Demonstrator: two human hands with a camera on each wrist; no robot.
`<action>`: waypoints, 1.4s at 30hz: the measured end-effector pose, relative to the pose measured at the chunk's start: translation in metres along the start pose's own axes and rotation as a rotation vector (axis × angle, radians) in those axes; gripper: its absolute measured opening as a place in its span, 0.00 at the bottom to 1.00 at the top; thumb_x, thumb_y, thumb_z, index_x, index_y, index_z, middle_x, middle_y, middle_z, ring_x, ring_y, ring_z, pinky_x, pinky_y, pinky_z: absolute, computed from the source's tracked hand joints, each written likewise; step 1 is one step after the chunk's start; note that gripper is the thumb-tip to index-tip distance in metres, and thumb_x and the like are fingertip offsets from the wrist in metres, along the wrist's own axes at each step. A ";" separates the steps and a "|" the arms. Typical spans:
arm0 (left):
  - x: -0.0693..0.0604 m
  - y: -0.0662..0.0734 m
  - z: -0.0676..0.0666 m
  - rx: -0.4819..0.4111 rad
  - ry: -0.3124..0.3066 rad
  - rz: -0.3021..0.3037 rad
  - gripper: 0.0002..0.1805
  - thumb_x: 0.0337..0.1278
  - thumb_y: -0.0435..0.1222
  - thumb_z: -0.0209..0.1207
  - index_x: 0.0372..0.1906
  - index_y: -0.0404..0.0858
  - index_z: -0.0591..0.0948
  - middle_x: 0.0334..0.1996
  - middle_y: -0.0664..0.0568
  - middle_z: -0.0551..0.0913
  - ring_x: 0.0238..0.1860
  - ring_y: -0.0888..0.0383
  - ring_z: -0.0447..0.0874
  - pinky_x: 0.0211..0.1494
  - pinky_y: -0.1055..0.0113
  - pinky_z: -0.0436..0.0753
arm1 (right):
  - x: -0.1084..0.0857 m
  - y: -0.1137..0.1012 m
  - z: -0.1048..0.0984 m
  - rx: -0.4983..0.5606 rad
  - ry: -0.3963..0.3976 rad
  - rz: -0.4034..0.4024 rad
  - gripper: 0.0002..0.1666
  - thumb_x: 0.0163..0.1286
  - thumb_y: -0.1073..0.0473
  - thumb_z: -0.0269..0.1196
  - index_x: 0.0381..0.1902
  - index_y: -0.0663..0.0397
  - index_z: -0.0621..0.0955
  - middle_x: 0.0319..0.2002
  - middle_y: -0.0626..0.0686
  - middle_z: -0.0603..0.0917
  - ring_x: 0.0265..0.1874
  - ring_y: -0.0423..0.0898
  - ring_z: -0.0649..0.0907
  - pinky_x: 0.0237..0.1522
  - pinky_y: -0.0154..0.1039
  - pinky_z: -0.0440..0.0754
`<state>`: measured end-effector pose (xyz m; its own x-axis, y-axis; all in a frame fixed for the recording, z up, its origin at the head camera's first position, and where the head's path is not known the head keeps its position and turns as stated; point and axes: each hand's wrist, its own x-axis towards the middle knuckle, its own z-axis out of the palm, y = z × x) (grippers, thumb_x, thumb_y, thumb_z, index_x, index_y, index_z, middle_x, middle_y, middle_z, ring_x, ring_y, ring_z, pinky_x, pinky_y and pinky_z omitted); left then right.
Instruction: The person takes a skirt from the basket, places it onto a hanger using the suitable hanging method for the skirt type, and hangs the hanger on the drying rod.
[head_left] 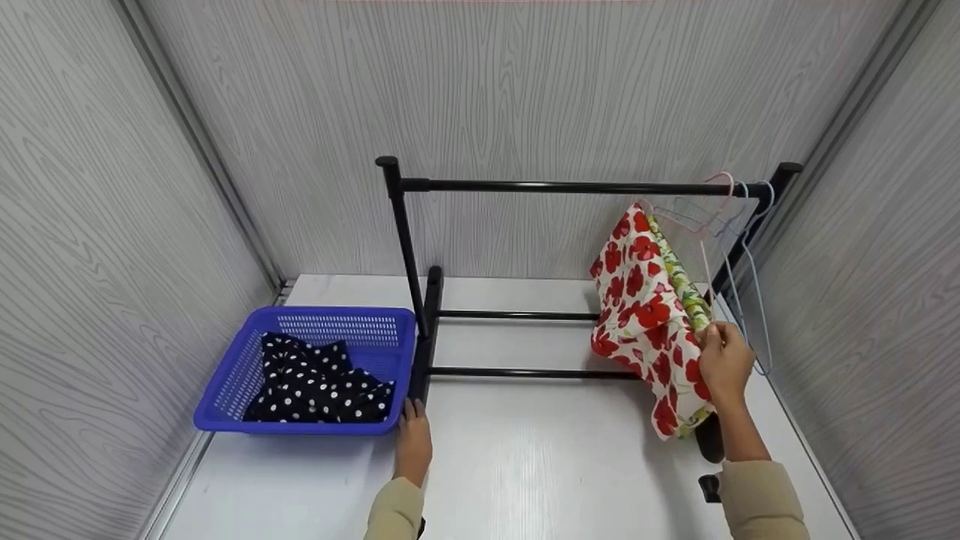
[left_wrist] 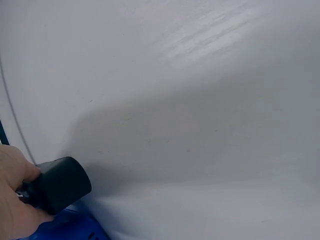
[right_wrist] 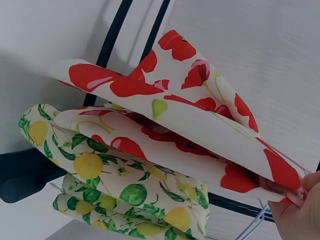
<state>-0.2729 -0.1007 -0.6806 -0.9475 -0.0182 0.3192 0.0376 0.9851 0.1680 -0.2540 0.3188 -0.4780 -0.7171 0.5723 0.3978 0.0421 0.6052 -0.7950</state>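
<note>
Cloth (head_left: 636,292) with red flowers, edge apparently in right hand's (head_left: 727,364) pinch

bskt (head_left: 292,428) 1 | rack (head_left: 555,187) 1 | hngr hooks (head_left: 732,184) 3 | flwr cloth (head_left: 637,300) 1 | lemon cloth (right_wrist: 132,187) 1 | dotted cloth (head_left: 315,386) 1

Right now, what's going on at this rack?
A person's right hand pinches the edge of a red-flower-print cloth at the right side of the black clothes rack, next to a lemon-print cloth. The left hand grips the near end of the rack's left foot. A black polka-dot cloth lies in the blue plastic basket.
</note>
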 end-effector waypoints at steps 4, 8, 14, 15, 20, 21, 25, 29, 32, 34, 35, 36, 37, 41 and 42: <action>-0.001 -0.002 0.001 0.023 0.010 0.001 0.22 0.51 0.22 0.53 0.55 0.25 0.73 0.55 0.31 0.73 0.52 0.38 0.76 0.51 0.58 0.79 | 0.004 0.009 0.000 -0.001 -0.008 0.026 0.17 0.72 0.63 0.44 0.44 0.72 0.76 0.39 0.71 0.80 0.41 0.63 0.78 0.46 0.54 0.71; -0.002 -0.003 0.000 0.057 0.056 0.011 0.21 0.50 0.23 0.53 0.53 0.26 0.74 0.54 0.32 0.75 0.50 0.40 0.77 0.50 0.59 0.79 | 0.004 0.014 0.004 -0.015 -0.013 0.055 0.18 0.73 0.62 0.44 0.46 0.72 0.75 0.41 0.72 0.79 0.43 0.64 0.77 0.49 0.57 0.71; -0.002 -0.004 -0.001 0.028 0.058 0.011 0.21 0.50 0.22 0.52 0.53 0.25 0.74 0.53 0.32 0.75 0.50 0.39 0.77 0.49 0.59 0.80 | 0.007 0.018 0.010 -0.030 0.008 0.078 0.17 0.73 0.62 0.44 0.45 0.71 0.75 0.41 0.71 0.80 0.43 0.65 0.79 0.47 0.55 0.72; -0.002 -0.004 -0.001 0.022 0.056 0.010 0.21 0.51 0.22 0.51 0.54 0.25 0.74 0.53 0.32 0.75 0.50 0.39 0.77 0.48 0.59 0.80 | 0.008 0.020 0.011 -0.032 0.015 0.077 0.17 0.73 0.62 0.44 0.45 0.71 0.75 0.41 0.71 0.80 0.42 0.65 0.79 0.47 0.55 0.72; -0.002 -0.004 0.000 0.026 0.061 0.017 0.20 0.52 0.22 0.49 0.53 0.26 0.74 0.53 0.32 0.76 0.49 0.39 0.78 0.45 0.61 0.81 | 0.013 0.026 0.012 -0.045 0.047 0.073 0.17 0.72 0.63 0.45 0.45 0.72 0.75 0.41 0.72 0.79 0.41 0.66 0.77 0.46 0.57 0.71; -0.002 -0.005 0.000 0.034 0.061 0.021 0.20 0.52 0.22 0.50 0.53 0.26 0.74 0.53 0.33 0.76 0.49 0.39 0.78 0.45 0.61 0.81 | 0.014 0.027 0.012 -0.044 0.052 0.072 0.17 0.72 0.63 0.45 0.45 0.72 0.75 0.41 0.72 0.79 0.41 0.66 0.77 0.46 0.57 0.71; 0.000 -0.007 0.004 0.110 0.016 0.051 0.21 0.52 0.23 0.53 0.55 0.26 0.73 0.54 0.33 0.75 0.53 0.41 0.76 0.52 0.60 0.78 | 0.019 0.035 0.012 -0.054 0.057 0.049 0.18 0.73 0.63 0.44 0.47 0.73 0.75 0.42 0.72 0.79 0.41 0.66 0.78 0.45 0.57 0.72; 0.001 -0.007 0.008 0.157 0.001 0.071 0.22 0.52 0.24 0.53 0.55 0.26 0.73 0.55 0.32 0.74 0.56 0.42 0.74 0.56 0.60 0.76 | 0.024 0.042 0.011 -0.088 0.074 0.021 0.18 0.73 0.62 0.45 0.48 0.73 0.75 0.41 0.72 0.80 0.39 0.66 0.79 0.43 0.57 0.73; 0.001 -0.006 0.008 0.145 0.019 0.069 0.21 0.52 0.24 0.52 0.54 0.26 0.74 0.54 0.32 0.75 0.54 0.41 0.75 0.54 0.61 0.77 | 0.028 0.047 0.009 -0.108 0.094 0.003 0.18 0.73 0.62 0.45 0.47 0.73 0.75 0.39 0.72 0.80 0.37 0.66 0.79 0.42 0.57 0.73; 0.000 -0.005 0.009 0.124 0.030 0.065 0.21 0.52 0.24 0.52 0.54 0.26 0.74 0.54 0.32 0.75 0.53 0.40 0.76 0.53 0.61 0.78 | 0.029 0.049 0.007 -0.114 0.104 -0.009 0.17 0.72 0.63 0.46 0.45 0.73 0.75 0.39 0.72 0.80 0.37 0.67 0.79 0.42 0.58 0.73; 0.000 -0.004 0.009 0.122 0.037 0.064 0.21 0.52 0.24 0.52 0.54 0.26 0.74 0.53 0.32 0.75 0.52 0.40 0.76 0.53 0.61 0.78 | 0.030 0.050 0.007 -0.109 0.108 -0.017 0.16 0.72 0.63 0.46 0.45 0.73 0.75 0.38 0.73 0.80 0.37 0.67 0.79 0.42 0.58 0.73; 0.000 -0.004 0.010 0.100 0.048 0.057 0.21 0.51 0.23 0.52 0.53 0.26 0.74 0.53 0.32 0.75 0.51 0.39 0.76 0.51 0.61 0.78 | 0.030 0.050 0.006 -0.101 0.113 -0.023 0.16 0.72 0.64 0.47 0.44 0.73 0.75 0.38 0.73 0.80 0.38 0.67 0.79 0.42 0.58 0.73; 0.000 -0.004 0.011 0.088 0.059 0.056 0.20 0.51 0.23 0.52 0.53 0.26 0.75 0.53 0.32 0.75 0.50 0.39 0.77 0.51 0.61 0.79 | 0.030 0.051 0.006 -0.087 0.118 -0.034 0.16 0.71 0.64 0.48 0.44 0.74 0.76 0.38 0.73 0.80 0.38 0.67 0.79 0.42 0.57 0.74; -0.001 -0.003 0.011 0.092 0.107 0.063 0.20 0.50 0.23 0.52 0.51 0.26 0.76 0.51 0.33 0.76 0.49 0.39 0.77 0.48 0.61 0.79 | 0.027 0.054 0.008 -0.017 0.169 -0.096 0.13 0.68 0.65 0.52 0.41 0.74 0.77 0.36 0.71 0.81 0.37 0.63 0.81 0.40 0.42 0.77; -0.001 -0.004 0.010 0.099 0.118 0.065 0.19 0.50 0.23 0.52 0.51 0.27 0.76 0.51 0.33 0.77 0.48 0.40 0.78 0.48 0.61 0.80 | 0.026 0.055 0.008 0.000 0.181 -0.117 0.13 0.68 0.66 0.53 0.40 0.74 0.78 0.35 0.70 0.81 0.36 0.59 0.81 0.40 0.36 0.76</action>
<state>-0.2753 -0.1026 -0.6909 -0.9001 0.0316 0.4345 0.0603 0.9968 0.0525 -0.2762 0.3627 -0.5152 -0.5801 0.5883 0.5634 -0.0343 0.6734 -0.7385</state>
